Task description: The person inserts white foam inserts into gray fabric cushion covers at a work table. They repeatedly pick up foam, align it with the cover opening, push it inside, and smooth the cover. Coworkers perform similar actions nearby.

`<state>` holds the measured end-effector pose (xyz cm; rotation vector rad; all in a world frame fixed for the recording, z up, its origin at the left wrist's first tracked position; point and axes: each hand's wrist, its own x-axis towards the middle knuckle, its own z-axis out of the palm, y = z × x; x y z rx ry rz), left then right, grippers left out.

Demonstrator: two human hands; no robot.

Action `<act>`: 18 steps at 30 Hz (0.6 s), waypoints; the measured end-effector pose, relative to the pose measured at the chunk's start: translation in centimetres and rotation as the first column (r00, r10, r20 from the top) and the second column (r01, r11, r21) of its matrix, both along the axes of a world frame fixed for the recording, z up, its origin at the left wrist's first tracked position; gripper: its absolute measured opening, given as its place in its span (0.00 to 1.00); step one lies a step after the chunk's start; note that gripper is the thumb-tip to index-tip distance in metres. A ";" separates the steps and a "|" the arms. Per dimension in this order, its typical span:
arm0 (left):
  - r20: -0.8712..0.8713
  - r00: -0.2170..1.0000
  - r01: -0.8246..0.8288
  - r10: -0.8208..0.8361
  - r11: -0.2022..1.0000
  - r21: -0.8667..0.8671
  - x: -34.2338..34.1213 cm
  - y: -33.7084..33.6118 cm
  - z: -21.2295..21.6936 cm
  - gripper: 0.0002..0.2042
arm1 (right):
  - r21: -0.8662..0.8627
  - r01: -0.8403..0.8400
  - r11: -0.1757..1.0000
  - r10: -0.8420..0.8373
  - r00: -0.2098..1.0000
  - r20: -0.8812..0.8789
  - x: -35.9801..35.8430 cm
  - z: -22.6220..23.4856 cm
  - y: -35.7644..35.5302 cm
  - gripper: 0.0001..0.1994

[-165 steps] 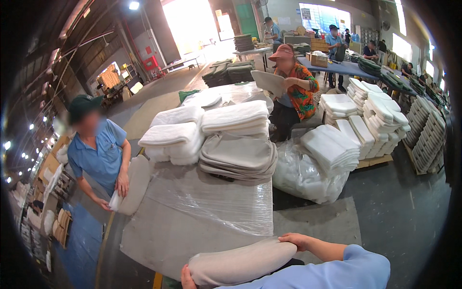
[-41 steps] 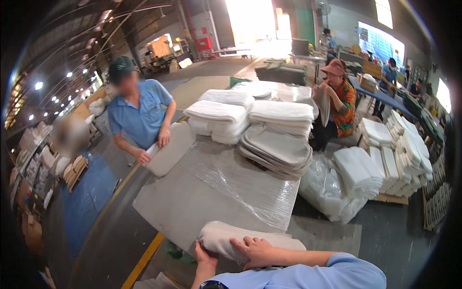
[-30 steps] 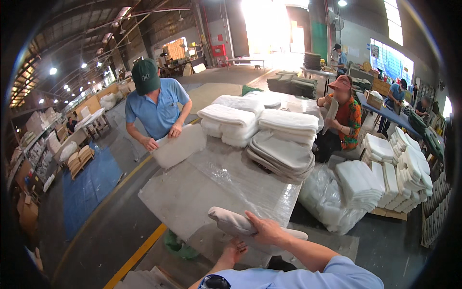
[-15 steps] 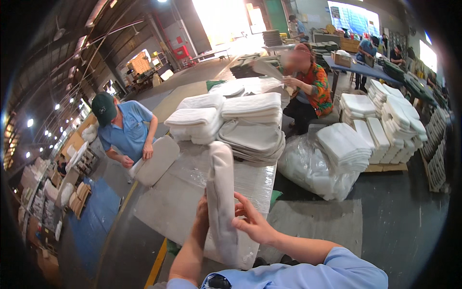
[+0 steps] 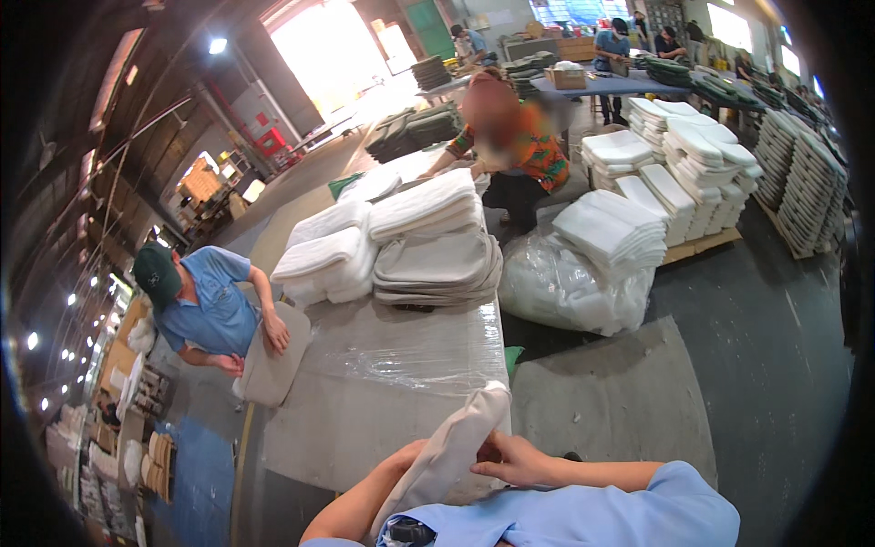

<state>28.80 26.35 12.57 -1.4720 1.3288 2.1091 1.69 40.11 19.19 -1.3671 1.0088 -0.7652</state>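
Observation:
A light grey, flat padded cushion [image 5: 448, 453] stands nearly edge-on before my chest, its top leaning right. My left hand [image 5: 407, 455] holds its left side, with most of the fingers hidden behind it. On the other side, my right hand [image 5: 521, 461] has its fingers bent and pressed to the cushion's right edge. Beyond lies the plastic-wrapped table [image 5: 383, 415]. Stacked at its far part are grey cushions [image 5: 436, 266] and white pads [image 5: 424, 205].
At the left, a co-worker in a cap [image 5: 214, 296] handles another grey cushion [image 5: 276, 360]. A person in a patterned shirt [image 5: 538, 155] leans over the table's far end. A clear plastic bag [image 5: 570, 287] and white pad stacks [image 5: 693, 173] stand on the right.
The cushion has come lower and closer to me, and its top now tilts right. My view has shifted. The patterned-shirt person has lowered a raised piece and reaches to the table.

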 end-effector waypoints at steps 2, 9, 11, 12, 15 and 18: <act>0.045 0.997 0.058 -0.057 0.998 -0.031 0.4 -0.6 -0.6 0.31 | 0.043 0.083 0.996 -0.083 0.997 -0.003 1.1 -1.3 1.0 0.29; 0.053 0.966 0.260 -0.255 0.952 -0.163 -2.0 -3.4 -2.8 0.31 | 0.020 0.421 0.907 -0.421 0.907 -0.001 3.8 -6.3 4.4 0.29; -0.022 0.970 0.240 -0.242 0.969 -0.053 -1.4 -5.0 -4.6 0.31 | -0.047 0.468 0.883 -0.470 0.880 -0.072 4.4 -6.4 4.5 0.28; -0.012 0.962 0.273 -0.273 0.962 -0.021 -1.4 -5.1 -5.7 0.31 | -0.062 0.508 0.859 -0.511 0.857 -0.067 4.2 -7.0 4.5 0.26; 0.102 0.907 0.414 -0.409 0.910 -0.033 -1.3 -5.0 -7.8 0.29 | -0.059 0.583 0.810 -0.585 0.810 -0.025 3.9 -7.8 5.2 0.25; 0.211 0.818 0.569 -0.535 0.807 -0.156 -4.3 -6.1 -8.6 0.27 | -0.072 0.606 0.792 -0.610 0.783 -0.124 4.0 -10.5 5.4 0.25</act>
